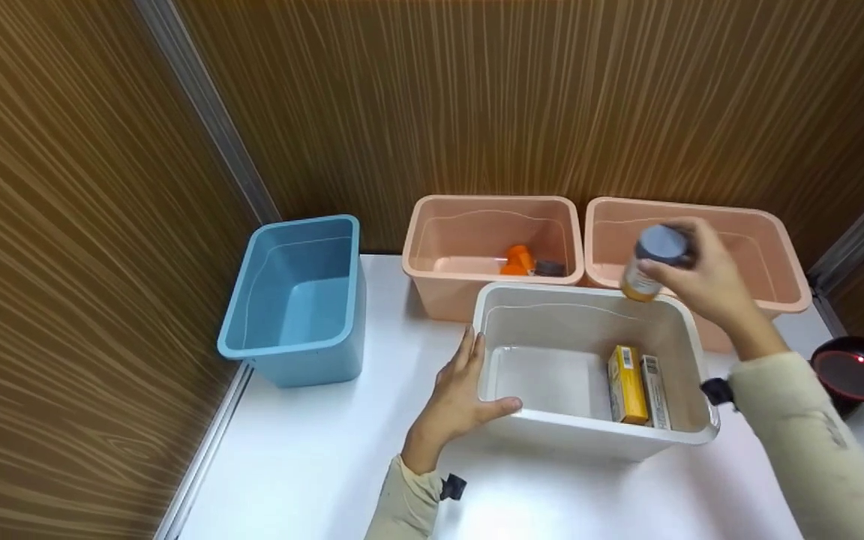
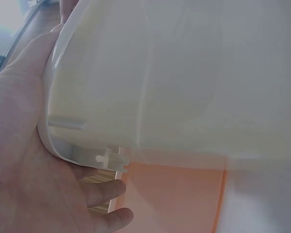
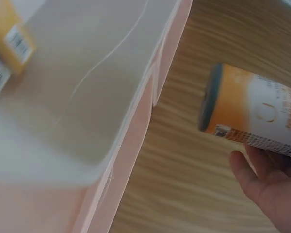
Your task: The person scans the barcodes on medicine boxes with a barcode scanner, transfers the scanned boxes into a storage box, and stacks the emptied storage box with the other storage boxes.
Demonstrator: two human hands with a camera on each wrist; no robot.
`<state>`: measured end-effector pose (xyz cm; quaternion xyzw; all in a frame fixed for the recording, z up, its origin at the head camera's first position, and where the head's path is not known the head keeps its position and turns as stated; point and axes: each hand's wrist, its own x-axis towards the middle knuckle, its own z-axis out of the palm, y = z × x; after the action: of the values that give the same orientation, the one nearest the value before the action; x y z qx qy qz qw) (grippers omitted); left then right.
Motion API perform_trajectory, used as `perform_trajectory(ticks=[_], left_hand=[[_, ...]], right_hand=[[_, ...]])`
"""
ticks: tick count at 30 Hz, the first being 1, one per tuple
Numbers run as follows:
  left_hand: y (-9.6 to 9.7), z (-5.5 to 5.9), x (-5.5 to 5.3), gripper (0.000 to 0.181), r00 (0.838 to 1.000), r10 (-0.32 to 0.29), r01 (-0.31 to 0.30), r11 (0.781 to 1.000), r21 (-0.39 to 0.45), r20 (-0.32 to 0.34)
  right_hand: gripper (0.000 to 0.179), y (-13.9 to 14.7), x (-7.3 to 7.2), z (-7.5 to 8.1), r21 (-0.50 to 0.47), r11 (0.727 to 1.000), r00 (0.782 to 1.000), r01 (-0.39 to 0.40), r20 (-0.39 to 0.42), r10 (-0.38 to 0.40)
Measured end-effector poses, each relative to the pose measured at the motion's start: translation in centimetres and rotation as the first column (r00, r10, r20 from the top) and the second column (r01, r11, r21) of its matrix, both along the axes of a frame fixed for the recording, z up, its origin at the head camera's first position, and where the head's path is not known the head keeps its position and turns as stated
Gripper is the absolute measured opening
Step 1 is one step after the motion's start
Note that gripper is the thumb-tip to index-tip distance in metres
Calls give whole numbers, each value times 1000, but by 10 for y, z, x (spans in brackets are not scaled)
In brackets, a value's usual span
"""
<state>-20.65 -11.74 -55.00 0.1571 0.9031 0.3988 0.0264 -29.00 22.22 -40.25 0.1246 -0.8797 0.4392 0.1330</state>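
My right hand (image 1: 702,274) holds a white-and-orange bottle (image 3: 262,111) with a dark blue cap (image 1: 663,244), its fingers and thumb gripping around the capped end. In the head view this bottle is tilted above the far rim of a white bin (image 1: 589,433). The left hand (image 1: 454,401) rests against the near-left corner of that bin, thumb over the front rim and fingers extended along the left side. A yellow box (image 1: 628,386) and a slim white box (image 1: 655,391) stand side by side at the bin's right end.
Behind the white bin stand a pink bin (image 1: 492,277) containing an orange item (image 1: 518,259) and a dark item, and another pink bin (image 1: 784,262). A blue bin (image 1: 289,349) is at left. A round black device (image 1: 856,371) with red lights sits at far right.
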Motion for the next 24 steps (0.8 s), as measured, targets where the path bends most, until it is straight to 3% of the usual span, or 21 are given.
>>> perform_trajectory(ticks=[7,13,24], left_hand=[[7,0,1,117,1000,1,-1,1000,-5,-8],[11,0,2,118,1000,2,-2,1000,-20,-16],[18,1,4,118,1000,4,-4,1000,-18,0]], right_hand=[[68,-31,-29,3,18,1000,995,-16,98,14],[61,-59,-54,1,33,998,991,-52,122,48],[61,-104,-85,-29,24,995,983,-93,163,88]])
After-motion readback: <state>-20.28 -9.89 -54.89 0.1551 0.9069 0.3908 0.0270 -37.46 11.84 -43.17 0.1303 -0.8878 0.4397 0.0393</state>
